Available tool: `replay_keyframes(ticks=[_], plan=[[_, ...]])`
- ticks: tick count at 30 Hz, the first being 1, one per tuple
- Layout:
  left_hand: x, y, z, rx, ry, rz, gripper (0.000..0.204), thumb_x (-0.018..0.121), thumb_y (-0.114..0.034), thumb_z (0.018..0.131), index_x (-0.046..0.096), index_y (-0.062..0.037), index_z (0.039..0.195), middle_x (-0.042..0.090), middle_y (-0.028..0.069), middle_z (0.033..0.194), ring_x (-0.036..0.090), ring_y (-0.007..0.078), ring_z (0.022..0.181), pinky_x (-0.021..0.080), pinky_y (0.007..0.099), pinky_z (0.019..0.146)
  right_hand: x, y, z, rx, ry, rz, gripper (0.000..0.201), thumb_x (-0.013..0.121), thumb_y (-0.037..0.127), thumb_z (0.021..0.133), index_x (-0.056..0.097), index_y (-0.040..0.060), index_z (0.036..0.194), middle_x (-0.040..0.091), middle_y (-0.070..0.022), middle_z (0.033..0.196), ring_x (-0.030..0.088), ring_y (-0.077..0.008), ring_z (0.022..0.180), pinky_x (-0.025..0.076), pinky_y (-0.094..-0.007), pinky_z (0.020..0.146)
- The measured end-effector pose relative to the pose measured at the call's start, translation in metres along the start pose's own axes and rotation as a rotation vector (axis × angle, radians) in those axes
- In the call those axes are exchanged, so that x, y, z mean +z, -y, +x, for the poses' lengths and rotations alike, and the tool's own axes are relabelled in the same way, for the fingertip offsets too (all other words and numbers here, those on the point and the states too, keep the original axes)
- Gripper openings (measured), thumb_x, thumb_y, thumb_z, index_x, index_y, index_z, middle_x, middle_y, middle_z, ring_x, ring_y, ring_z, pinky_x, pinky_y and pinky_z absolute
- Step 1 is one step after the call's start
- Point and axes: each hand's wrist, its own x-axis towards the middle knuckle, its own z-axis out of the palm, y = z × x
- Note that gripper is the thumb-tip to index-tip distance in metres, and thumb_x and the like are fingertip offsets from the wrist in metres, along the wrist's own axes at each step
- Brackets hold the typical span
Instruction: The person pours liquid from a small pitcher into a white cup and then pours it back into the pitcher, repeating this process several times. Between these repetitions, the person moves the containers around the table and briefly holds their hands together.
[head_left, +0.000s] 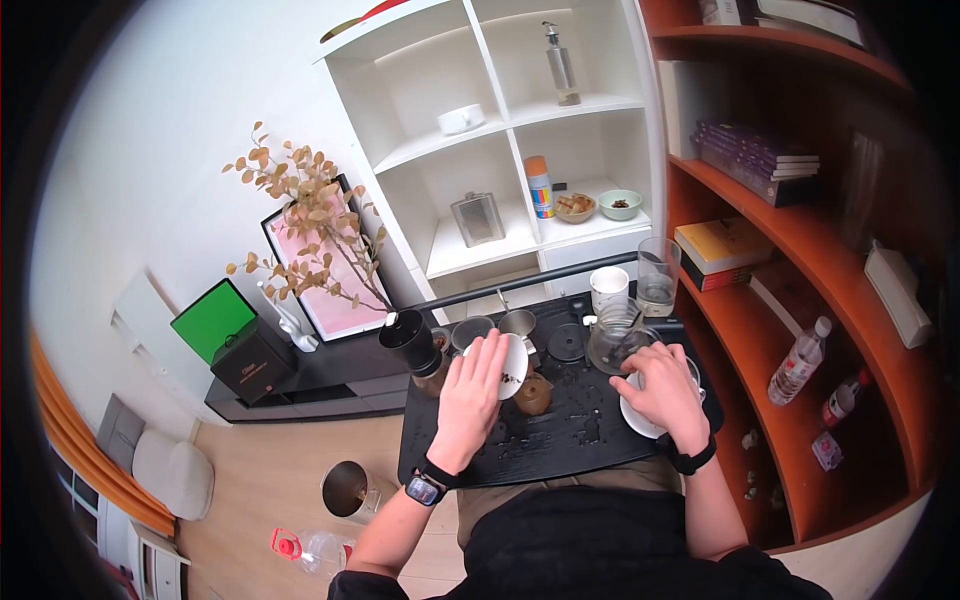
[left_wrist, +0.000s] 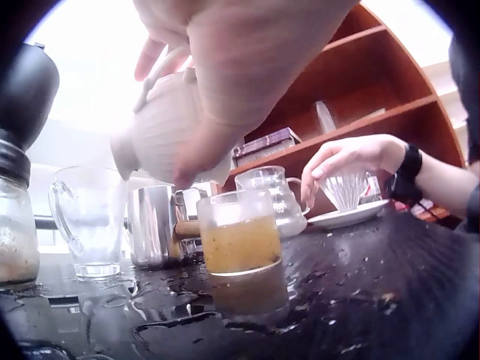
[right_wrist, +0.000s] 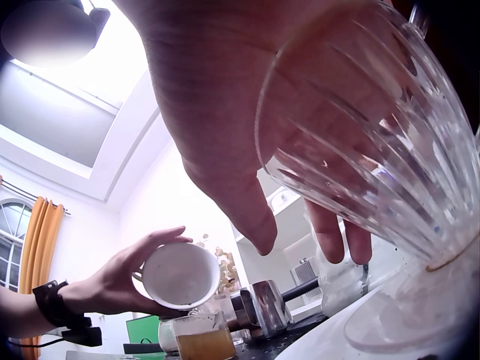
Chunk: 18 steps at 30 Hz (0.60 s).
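Observation:
My left hand (head_left: 470, 400) grips a white ribbed cup (left_wrist: 169, 124) and holds it tilted on its side above the black tray. Dark flecks show at the cup's lower part in the head view. Below it stands a short glass (left_wrist: 241, 244) of cloudy amber liquid. My right hand (head_left: 665, 395) hovers over a white saucer (left_wrist: 352, 218), fingers loosely bent and pointing down. A fluted clear glass cup (right_wrist: 420, 157) stands on that saucer, right beside the hand; in the right wrist view the fingers show behind it, not curled round it.
On the wet tray (head_left: 560, 455) stand a black grinder (head_left: 408, 335), a glass mug (left_wrist: 88, 217), a metal pitcher (left_wrist: 154, 225) and a glass carafe (left_wrist: 281, 206). A white cup (head_left: 609, 288) and tall glass (head_left: 657, 285) stand at the back right. Brown shelves (head_left: 740, 290) rise at right.

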Motion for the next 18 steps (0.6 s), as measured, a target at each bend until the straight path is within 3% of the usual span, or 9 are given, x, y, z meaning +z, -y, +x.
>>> replay_keyframes(ticks=[2, 4, 6, 7, 10, 18], plan=[[0.0, 0.005, -0.005, -0.111, -0.094, -0.282, 0.121, 0.09, 0.003, 0.07, 0.038, 0.003, 0.179, 0.055, 0.0243, 0.175, 0.058, 0.0421, 0.156, 0.049, 0.0514, 0.127, 0.0, 0.0, 0.0, -0.006, -0.006, 0.002, 0.034, 0.088, 0.036, 0.096, 0.089, 0.0022, 0.103, 0.084, -0.0101, 0.106, 0.072, -0.0289, 0.114, 0.045, -0.0432, 0.112], [0.004, 0.007, -0.011, -0.125, -0.157, -0.299, 0.117, 0.096, 0.0, 0.07, 0.043, 0.0024, 0.175, 0.057, 0.0273, 0.17, 0.062, 0.0418, 0.152, 0.054, 0.0495, 0.123, -0.001, 0.0, 0.0, -0.007, -0.006, 0.003, 0.034, 0.088, 0.036, 0.096, 0.088, 0.0022, 0.103, 0.084, -0.0101, 0.106, 0.072, -0.029, 0.114, 0.046, -0.0433, 0.112], [0.008, 0.006, -0.017, -0.357, -0.226, -0.495, 0.114, 0.101, -0.006, 0.075, 0.044, 0.0022, 0.173, 0.061, 0.0268, 0.165, 0.065, 0.0444, 0.148, 0.057, 0.0504, 0.121, -0.001, 0.001, 0.0, -0.009, -0.005, -0.002, 0.034, 0.088, 0.036, 0.096, 0.088, 0.0022, 0.103, 0.084, -0.0101, 0.106, 0.072, -0.029, 0.114, 0.046, -0.0432, 0.112], [0.007, 0.006, -0.02, -0.418, -0.222, -0.554, 0.116, 0.106, -0.013, 0.075, 0.044, 0.0012, 0.172, 0.062, 0.0262, 0.16, 0.067, 0.046, 0.145, 0.059, 0.0506, 0.12, 0.0, 0.001, 0.0, -0.009, -0.004, -0.007, 0.034, 0.088, 0.036, 0.096, 0.088, 0.0022, 0.102, 0.084, -0.0101, 0.106, 0.072, -0.0291, 0.114, 0.046, -0.0432, 0.112], [0.001, 0.009, -0.029, -0.543, -0.176, -0.652, 0.116, 0.106, -0.014, 0.076, 0.043, 0.0004, 0.172, 0.063, 0.0258, 0.159, 0.067, 0.0453, 0.145, 0.058, 0.0506, 0.12, 0.001, 0.0, 0.001, -0.004, 0.002, -0.012, 0.034, 0.088, 0.035, 0.096, 0.088, 0.0021, 0.102, 0.084, -0.0101, 0.106, 0.072, -0.029, 0.114, 0.046, -0.043, 0.112], [0.015, 0.007, -0.054, -0.653, -0.11, -0.704, 0.108, 0.107, -0.022, 0.076, 0.05, 0.0017, 0.164, 0.064, 0.0245, 0.155, 0.068, 0.0448, 0.143, 0.058, 0.0515, 0.119, 0.001, 0.001, 0.0, -0.005, 0.005, -0.015, 0.034, 0.088, 0.036, 0.096, 0.088, 0.0023, 0.103, 0.084, -0.0099, 0.105, 0.072, -0.0282, 0.114, 0.045, -0.0427, 0.111]])
